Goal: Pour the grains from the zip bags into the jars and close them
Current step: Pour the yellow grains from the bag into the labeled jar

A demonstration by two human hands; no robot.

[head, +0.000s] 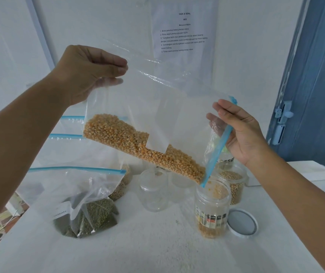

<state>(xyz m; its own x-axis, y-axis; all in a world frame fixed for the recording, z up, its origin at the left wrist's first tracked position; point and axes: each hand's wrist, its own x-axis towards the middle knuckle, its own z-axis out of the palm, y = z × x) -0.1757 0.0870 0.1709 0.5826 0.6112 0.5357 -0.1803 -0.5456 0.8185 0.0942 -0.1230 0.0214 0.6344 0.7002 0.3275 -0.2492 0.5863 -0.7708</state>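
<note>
Over the table (157,243), mid-pour. Corn bag (138,138) tilted, pinched at the bottom corner by the left hand (90,73), zip edge gripped by the right hand (236,131), mouth down in the open jar (212,209). Jar only partly filled; most corn not yet out. Lid (242,222) lying just beside, not yet on. Behind, another jar (234,184) already full of pale grain, no lid visible on it. Empty jar (153,189) waiting, green-grain bag (86,209) untouched; probably well under halfway.
</note>
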